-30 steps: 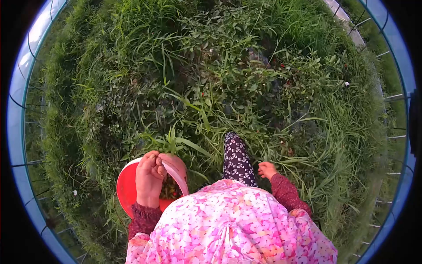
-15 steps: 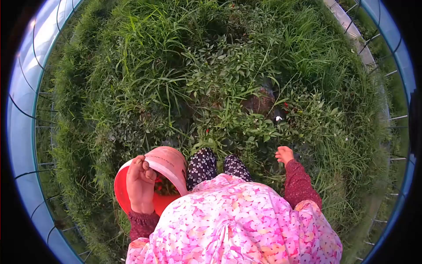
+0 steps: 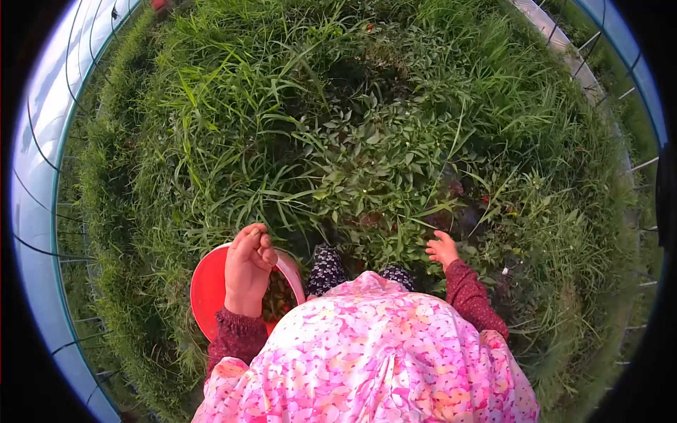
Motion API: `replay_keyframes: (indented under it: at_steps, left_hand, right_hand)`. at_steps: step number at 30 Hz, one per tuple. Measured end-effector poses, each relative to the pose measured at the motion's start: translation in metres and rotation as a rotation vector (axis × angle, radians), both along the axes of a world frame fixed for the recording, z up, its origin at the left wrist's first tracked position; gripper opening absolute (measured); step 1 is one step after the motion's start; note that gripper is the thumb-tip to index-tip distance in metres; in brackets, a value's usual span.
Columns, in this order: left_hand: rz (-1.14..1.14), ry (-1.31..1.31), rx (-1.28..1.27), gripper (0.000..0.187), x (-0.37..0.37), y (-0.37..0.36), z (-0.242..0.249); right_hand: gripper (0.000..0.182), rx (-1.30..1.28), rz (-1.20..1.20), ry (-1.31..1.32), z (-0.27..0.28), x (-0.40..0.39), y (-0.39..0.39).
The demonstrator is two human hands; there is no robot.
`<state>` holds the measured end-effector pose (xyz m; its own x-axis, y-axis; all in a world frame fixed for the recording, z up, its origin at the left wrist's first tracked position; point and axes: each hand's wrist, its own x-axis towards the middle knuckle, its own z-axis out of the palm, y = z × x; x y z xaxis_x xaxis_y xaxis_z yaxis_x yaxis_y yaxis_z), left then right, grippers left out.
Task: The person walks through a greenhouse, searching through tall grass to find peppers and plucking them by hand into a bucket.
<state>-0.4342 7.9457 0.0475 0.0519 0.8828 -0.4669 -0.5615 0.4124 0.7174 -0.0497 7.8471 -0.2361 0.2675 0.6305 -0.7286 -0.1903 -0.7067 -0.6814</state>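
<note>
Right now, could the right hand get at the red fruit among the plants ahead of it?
Probably yes. The right hand looks empty, its fingers loosely spread, and the red fruit shows just ahead and to its right. Only foliage seems to crowd it.

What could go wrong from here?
The left hand is curled above the bucket, its grip on any handle unclear; if it carries the weight, a slip might spill the contents.
Long grass grows around the legs, and the feet are not clearly visible, so a step could snag.
Leaves crowd the red spots beyond the right hand, so some may be missed.
</note>
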Motion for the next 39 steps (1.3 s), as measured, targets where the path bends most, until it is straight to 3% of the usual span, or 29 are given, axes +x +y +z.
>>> replay_keyframes:
  at_steps: [2,6,8,9,10,12,17,20,28,29,32,35,39]
  left_hand:
    - [0.075,-0.077,-0.049,0.013,-0.034,0.032,-0.031]
    - [0.178,-0.011,-0.142,0.013,-0.098,0.088,-0.019]
    - [0.146,-0.001,-0.138,0.017,-0.122,0.117,-0.018]
    - [0.131,-0.008,-0.164,0.017,-0.129,0.129,-0.016]
    - [0.128,-0.016,-0.167,0.017,-0.135,0.142,-0.015]
    - [0.102,-0.028,-0.214,0.016,-0.144,0.164,-0.012]
    - [0.185,-0.044,-0.143,0.017,-0.179,0.203,0.0]
    - [0.148,0.008,-0.111,0.016,-0.171,0.23,0.025]
    - [0.116,0.111,-0.089,0.013,-0.164,0.295,0.024]
    - [0.133,0.109,-0.07,0.013,-0.167,0.305,0.021]
    - [0.203,0.082,-0.046,0.014,-0.177,0.341,0.015]
    - [0.181,0.129,-0.096,0.013,-0.173,0.372,0.01]
    - [0.187,0.148,-0.09,0.013,-0.163,0.413,0.017]
  right_hand:
    - [0.062,-0.107,-0.053,0.072,-0.008,-0.03,0.038]
    - [0.072,-0.187,-0.09,0.132,0.02,-0.089,0.121]
    - [0.07,-0.084,-0.187,0.185,0.037,-0.11,0.166]
    - [0.057,-0.095,-0.173,0.153,0.03,-0.116,0.184]
    - [0.057,-0.097,-0.176,0.144,0.023,-0.121,0.198]
    - [0.044,-0.202,-0.035,-0.035,0.014,-0.131,0.22]
    - [0.032,-0.285,-0.065,-0.165,-0.001,-0.144,0.239]
    - [0.034,-0.262,-0.011,-0.156,0.002,-0.132,0.246]
    - [0.022,-0.315,-0.182,-0.171,-0.023,-0.127,0.255]
    - [0.029,-0.325,-0.193,-0.199,-0.023,-0.129,0.261]
    - [0.022,-0.408,-0.173,-0.183,-0.031,-0.126,0.282]
    - [0.03,-0.378,-0.183,-0.151,-0.042,-0.119,0.293]
    - [0.028,-0.452,-0.089,-0.067,-0.034,-0.117,0.325]
